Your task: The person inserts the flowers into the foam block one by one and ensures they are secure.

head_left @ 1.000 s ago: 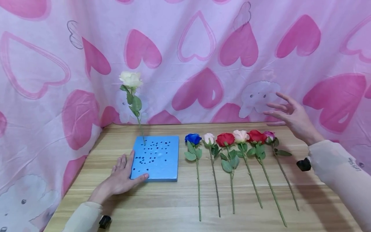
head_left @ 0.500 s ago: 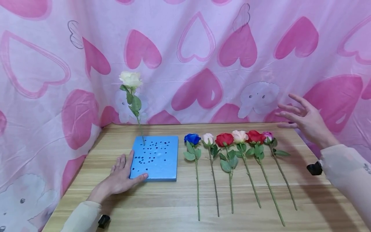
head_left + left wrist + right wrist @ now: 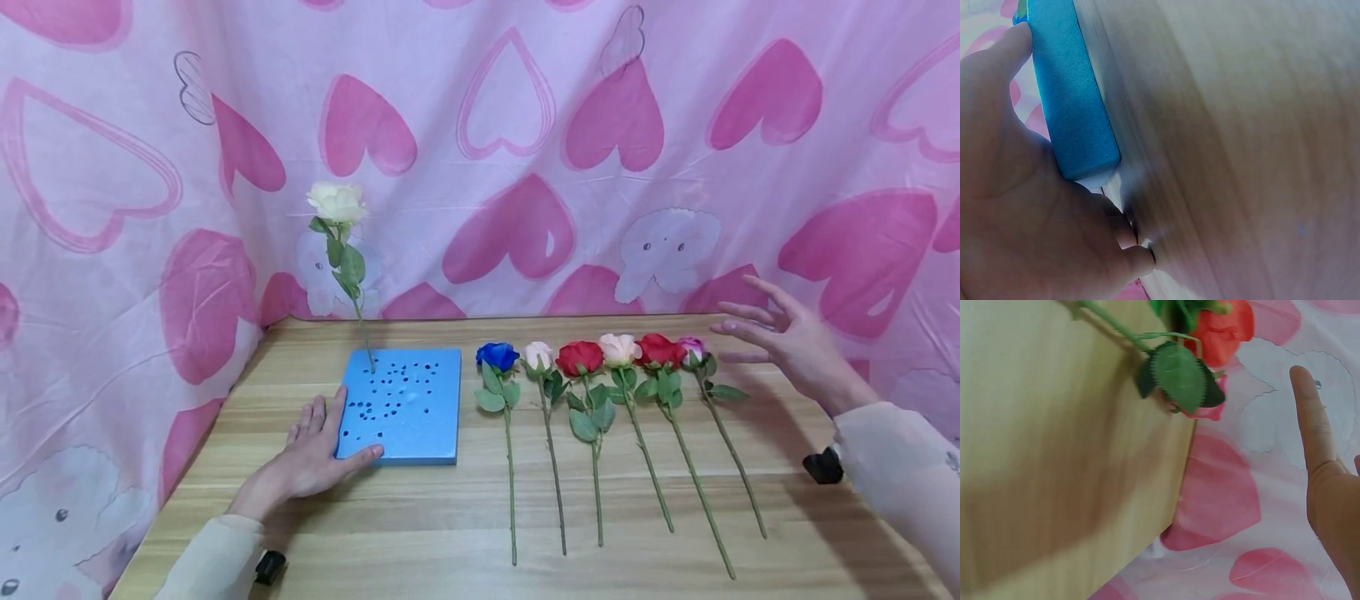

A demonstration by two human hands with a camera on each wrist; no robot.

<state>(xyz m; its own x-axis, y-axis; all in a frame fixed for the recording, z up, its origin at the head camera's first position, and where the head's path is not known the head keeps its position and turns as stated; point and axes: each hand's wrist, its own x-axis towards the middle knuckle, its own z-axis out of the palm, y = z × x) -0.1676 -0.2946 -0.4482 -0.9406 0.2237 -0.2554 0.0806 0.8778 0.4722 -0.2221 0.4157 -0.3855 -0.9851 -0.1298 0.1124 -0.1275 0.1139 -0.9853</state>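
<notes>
My left hand (image 3: 307,462) rests against the near left corner of a blue foam block (image 3: 431,429), thumb along its front edge and fingers stretched by its left side. The left wrist view shows that thumb touching the block (image 3: 1072,94). A white rose (image 3: 336,203) stands in one of the block's holes, leaning slightly left. Over the table's right side hovers my right hand (image 3: 802,346), fingers spread and holding nothing. Nearest to it lies a purple-pink rose (image 3: 692,347), apart from the fingers. In the right wrist view, part of the hand (image 3: 1325,469) appears beside a red rose (image 3: 1225,337).
Right of the block, more roses lie in a row, stems toward me: blue (image 3: 497,357), pale pink (image 3: 537,356), red (image 3: 579,358), peach-pink (image 3: 619,351) and another red rose (image 3: 659,351). A pink heart-patterned curtain (image 3: 465,92) hangs behind the wooden table (image 3: 405,533).
My right hand has moved to the right, then dropped a little lower, still with fingers spread. My left hand, the block and the roses stay as they were.
</notes>
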